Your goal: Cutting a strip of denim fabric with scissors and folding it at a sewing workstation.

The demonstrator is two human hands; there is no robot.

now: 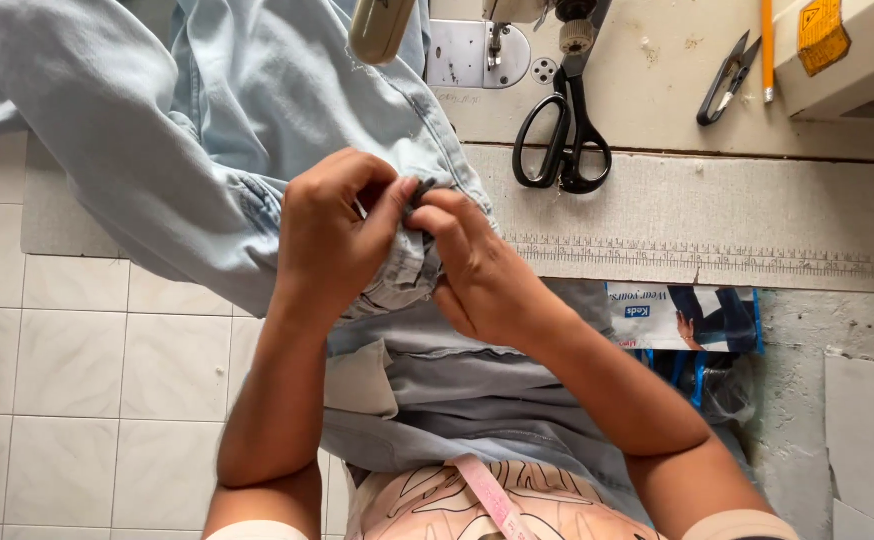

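Package: a flat plastic bag (682, 318) with a white-and-blue printed panel and a small picture of dark trousers, tucked under the table edge at about 3 o'clock from the hands.
Warning sticker: an orange-yellow label (819, 24) with a triangle sign, on the cream machine housing at 1 o'clock, top right corner.
Ruler strip: a printed measuring scale (707, 257) running along the table's front edge, right of the hands.
Shears: black-handled scissors (565, 135) lying on the table at 1 o'clock, blades pointing away.
Snips: small dark thread clippers (727, 78) farther right, beside an orange pencil (767, 45).
Garment: pale blue denim jeans (207, 130) draped from the table at 11 o'clock down to the lap.
Left hand: left hand (332, 235) curled, thumb and fingers pinching a bunched fold of the denim, wrist bent, forearm rising from 7 o'clock.
Right hand: right hand (472, 265) closed on the same fold, fingertips meeting the left thumb, forearm coming from 5 o'clock.
Tape: a pink measuring tape (487, 495) hanging at 6 o'clock over a patterned top.
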